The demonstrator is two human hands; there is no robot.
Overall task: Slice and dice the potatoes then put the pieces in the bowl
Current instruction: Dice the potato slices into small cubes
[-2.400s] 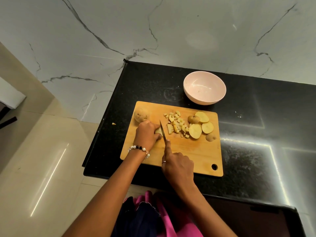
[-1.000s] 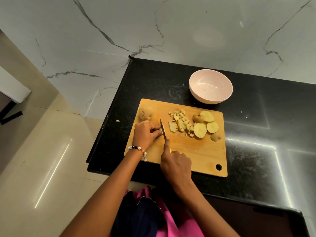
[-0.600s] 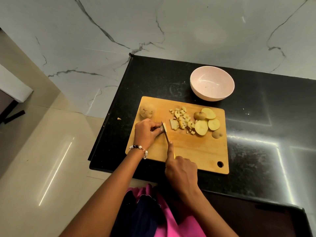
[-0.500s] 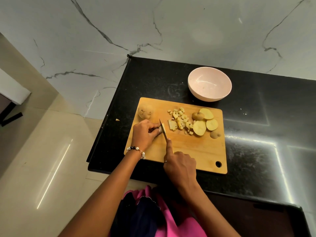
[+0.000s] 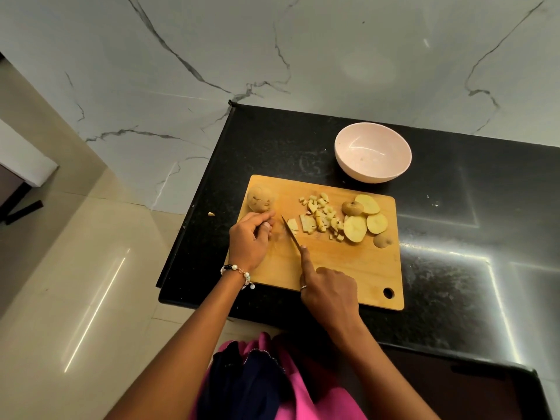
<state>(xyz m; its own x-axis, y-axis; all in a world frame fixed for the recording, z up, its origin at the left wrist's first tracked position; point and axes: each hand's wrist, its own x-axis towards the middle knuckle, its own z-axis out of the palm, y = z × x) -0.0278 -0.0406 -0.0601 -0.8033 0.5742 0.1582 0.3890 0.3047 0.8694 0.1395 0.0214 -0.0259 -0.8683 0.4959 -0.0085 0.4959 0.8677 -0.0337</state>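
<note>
Cutting board: a wooden cutting board [image 5: 348, 268] lay on the black counter [image 5: 454, 253], its hanging hole at the near right corner.
Right hand: the right hand [image 5: 328, 291] was curled round the handle of a knife [image 5: 290, 231], which the hand itself hid; the index finger lay straight along the blade's spine, and a ring showed on one finger.
Knife: the blade pointed away from the person, its tip toward the far left, over the board between the left hand and the cut pieces.
Left hand: the left hand [image 5: 251, 237] rested on the left part of the board with its fingers curled in; whether they held a bit of potato could not be told. A beaded bracelet [image 5: 238, 272] sat on that wrist.
Whole potato: an unpeeled whole potato [image 5: 259, 199] lay at the far left corner of the board, just beyond the left hand's fingers.
Diced pieces: a loose pile of diced pieces [image 5: 321, 215] sat mid-board, right of the blade, with two larger flat strips nearest the knife.
Slices: round slices [image 5: 365, 218] and skin-covered end pieces lay to the right of the dice, near the board's right edge.
Bowl: a pale pink bowl [image 5: 372, 174] stood on the counter just beyond the board's far edge, with nothing seen inside it.
Stray bit: one small scrap [image 5: 211, 213] lay off the counter's left edge.
</note>
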